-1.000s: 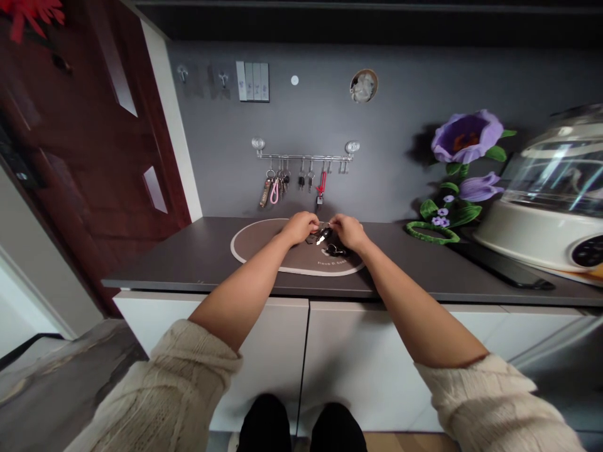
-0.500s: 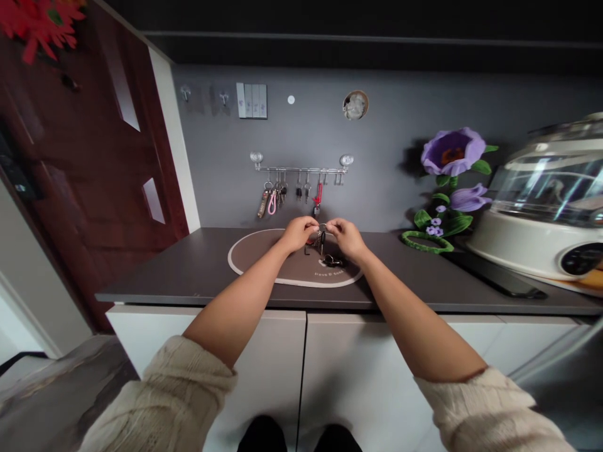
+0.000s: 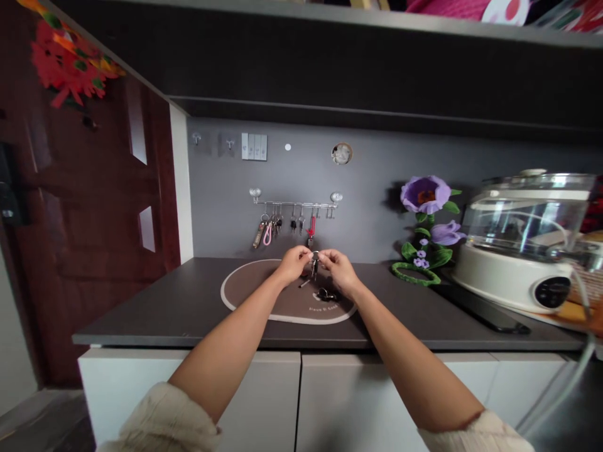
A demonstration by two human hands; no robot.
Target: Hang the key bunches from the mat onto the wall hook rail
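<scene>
Between my two hands a metal key ring (image 3: pixel 315 254) is held upright above the mat, with keys (image 3: pixel 315 270) dangling below it. My left hand (image 3: pixel 295 262) pinches the ring's left side between thumb and fingers. From the other side, my right hand (image 3: pixel 338 269) pinches it in the same way. A second bunch of keys (image 3: pixel 327 295), dark in colour, lies on the brown oval mat (image 3: pixel 249 289) under my right hand. Behind my hands, a clear hook rail (image 3: pixel 294 204) on the wall carries several keys, a pink strap (image 3: pixel 268 233) and a red strap (image 3: pixel 313 225).
The mat lies on a dark counter (image 3: pixel 155 307) above white cabinets. To the right stand a purple fabric flower (image 3: pixel 426 194), a black phone-like slab (image 3: pixel 485 307) and a white appliance with a clear top (image 3: pixel 513 263). A dark shelf (image 3: pixel 330 81) overhangs the counter; a reddish door (image 3: pixel 108 220) is at left.
My view has tilted upward, so more of the shelf shows and the counter sits lower. Both hands still grip the ring, and the keys hanging from it have shifted.
</scene>
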